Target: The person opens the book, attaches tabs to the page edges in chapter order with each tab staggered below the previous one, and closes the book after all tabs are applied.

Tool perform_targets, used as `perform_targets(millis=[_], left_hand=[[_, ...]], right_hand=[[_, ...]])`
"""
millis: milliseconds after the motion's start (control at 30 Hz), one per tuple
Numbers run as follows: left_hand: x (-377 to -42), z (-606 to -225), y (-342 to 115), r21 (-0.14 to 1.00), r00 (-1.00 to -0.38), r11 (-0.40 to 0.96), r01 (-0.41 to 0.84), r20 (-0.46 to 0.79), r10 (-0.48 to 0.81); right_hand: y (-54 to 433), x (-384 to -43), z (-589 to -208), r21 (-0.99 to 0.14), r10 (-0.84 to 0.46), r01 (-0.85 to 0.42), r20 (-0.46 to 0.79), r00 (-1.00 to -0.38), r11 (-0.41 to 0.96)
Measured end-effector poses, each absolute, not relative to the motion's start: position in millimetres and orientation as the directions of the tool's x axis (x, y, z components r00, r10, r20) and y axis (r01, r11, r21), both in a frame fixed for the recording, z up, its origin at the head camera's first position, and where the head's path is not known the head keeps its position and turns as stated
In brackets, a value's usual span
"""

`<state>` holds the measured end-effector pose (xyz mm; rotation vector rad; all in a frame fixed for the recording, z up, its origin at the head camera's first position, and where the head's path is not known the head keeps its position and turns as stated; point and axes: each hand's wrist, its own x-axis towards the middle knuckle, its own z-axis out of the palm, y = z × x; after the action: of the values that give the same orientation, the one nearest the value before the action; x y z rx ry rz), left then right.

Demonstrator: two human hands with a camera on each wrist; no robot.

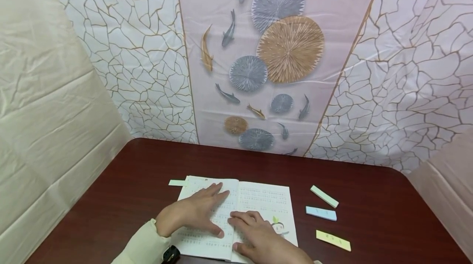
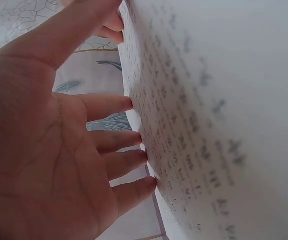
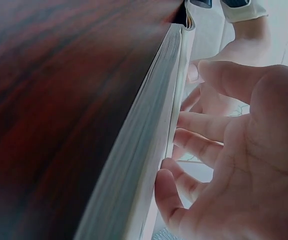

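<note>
An open book (image 1: pixel 264 194) with printed pages lies on the dark red table. My left hand (image 1: pixel 197 212) is spread over the left page, thumb pointing toward the spine. In the left wrist view its straight fingertips (image 2: pixel 146 185) touch the printed page (image 2: pixel 184 130). Across the right page, close to the spine, rests my right hand (image 1: pixel 260 235), fingers extended. The right wrist view shows its fingertips (image 3: pixel 165 182) against the top of the book, with the thick page block (image 3: pixel 139 150) below. A pale green strip (image 1: pixel 177 182) sticks out past the book's upper left edge.
Right of the book lie a green strip pad (image 1: pixel 324 196), a blue one (image 1: pixel 320 213) and a yellow one (image 1: pixel 333 240). Patterned cloth (image 1: pixel 255 50) hangs behind the table's (image 1: pixel 148 165) far edge, and plain cream cloth (image 1: pixel 51 132) along the left side.
</note>
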<state>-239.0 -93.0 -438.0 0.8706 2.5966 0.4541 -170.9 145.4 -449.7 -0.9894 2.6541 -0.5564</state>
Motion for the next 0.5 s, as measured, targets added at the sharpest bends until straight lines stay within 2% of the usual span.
perform_targets(millis=[500], left_hand=[[-237.9, -439.1, -89.7, 0.458, -0.747, 0.774, 0.437, -0.293, 0.596]], right_hand=[[147.8, -175.4, -450.2, -0.477, -0.665, -0.531, -0.168, -0.727, 0.701]])
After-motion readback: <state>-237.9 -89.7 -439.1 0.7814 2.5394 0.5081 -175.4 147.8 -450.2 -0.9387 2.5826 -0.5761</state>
